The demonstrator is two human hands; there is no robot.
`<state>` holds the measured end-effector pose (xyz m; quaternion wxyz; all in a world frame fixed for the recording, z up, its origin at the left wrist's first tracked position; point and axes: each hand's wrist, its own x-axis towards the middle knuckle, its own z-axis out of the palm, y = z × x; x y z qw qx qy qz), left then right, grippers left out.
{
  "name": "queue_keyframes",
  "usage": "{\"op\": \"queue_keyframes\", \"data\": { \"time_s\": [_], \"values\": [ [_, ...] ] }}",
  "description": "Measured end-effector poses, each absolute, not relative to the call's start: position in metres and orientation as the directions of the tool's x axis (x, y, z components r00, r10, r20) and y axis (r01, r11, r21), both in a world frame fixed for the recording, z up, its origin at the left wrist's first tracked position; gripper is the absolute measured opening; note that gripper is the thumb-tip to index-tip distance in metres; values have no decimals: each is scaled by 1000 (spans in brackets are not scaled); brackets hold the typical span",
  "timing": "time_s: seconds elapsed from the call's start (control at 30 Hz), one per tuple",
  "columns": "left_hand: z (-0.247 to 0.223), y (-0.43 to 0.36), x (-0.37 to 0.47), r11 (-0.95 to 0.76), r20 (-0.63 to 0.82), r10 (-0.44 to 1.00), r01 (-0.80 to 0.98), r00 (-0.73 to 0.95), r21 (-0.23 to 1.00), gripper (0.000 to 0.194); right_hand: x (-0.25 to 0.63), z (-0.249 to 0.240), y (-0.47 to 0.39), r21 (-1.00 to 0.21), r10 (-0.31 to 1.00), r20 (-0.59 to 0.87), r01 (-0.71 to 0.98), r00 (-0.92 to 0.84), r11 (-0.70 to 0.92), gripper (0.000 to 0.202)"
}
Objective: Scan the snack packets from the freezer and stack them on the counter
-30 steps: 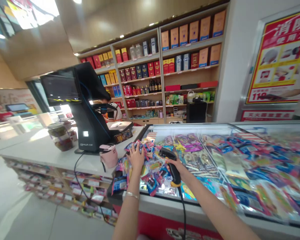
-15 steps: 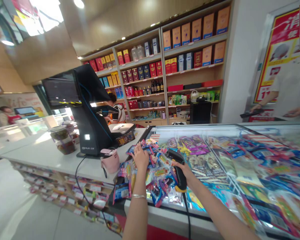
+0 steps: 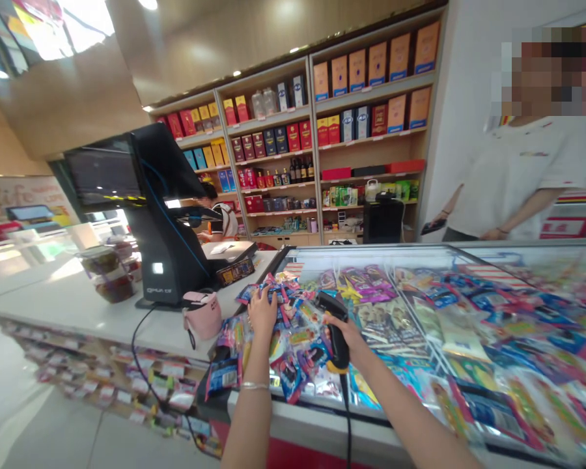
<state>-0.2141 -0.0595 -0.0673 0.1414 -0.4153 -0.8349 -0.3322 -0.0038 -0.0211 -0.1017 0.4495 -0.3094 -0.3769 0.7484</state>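
Observation:
My left hand (image 3: 262, 314) lies palm down, fingers apart, on a heap of small colourful snack packets (image 3: 293, 335) piled on the glass top of the display freezer. A bracelet circles that wrist. My right hand (image 3: 352, 335) is wrapped round the grip of a black barcode scanner (image 3: 339, 345) with a yellow-tipped base, held over the heap's right side. Its head points up and left, and a black cable (image 3: 346, 417) hangs from its base. Under my left forearm, a blue packet (image 3: 222, 376) with a barcode rests at the heap's near left edge.
Left of the heap stand a pink cup (image 3: 202, 316), a black cash-register terminal (image 3: 168, 234) and stacked jars (image 3: 108, 273) on the white counter (image 3: 68, 312). More packets fill the freezer (image 3: 488, 326). Beyond it, a person in a white shirt (image 3: 522, 176) stands near shelves (image 3: 317, 153) of boxes.
The view has turned slightly right, so the scene sits further left. More of the person beyond the freezer shows, with arms lowered. My hands keep about the same places over the packets.

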Motion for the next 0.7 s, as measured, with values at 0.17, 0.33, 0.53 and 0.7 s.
{"op": "queue_keyframes", "data": {
  "time_s": [0.17, 0.33, 0.53, 0.7],
  "values": [
    [-50, -65, -207, 481, 465, 618, 773, -634, 414, 40, 1, -81, -28, -808, 914, -139, -490, -381, -327, 28],
    [-28, -60, -179, 393, 648, 533, 837, -544, 381, 43, 33, -35, -30, -784, 935, 10, -583, -355, -213, 28],
    [-8, -32, -88, 178, 685, 627, 925, -370, 337, 41, 126, 5, -21, -845, 937, 174, -534, -304, -17, 27],
    [-18, 2, 2, 82, 596, 762, 951, -252, 298, 41, 218, 8, 2, -886, 970, 180, -456, -164, 87, 30]
  ]
}}
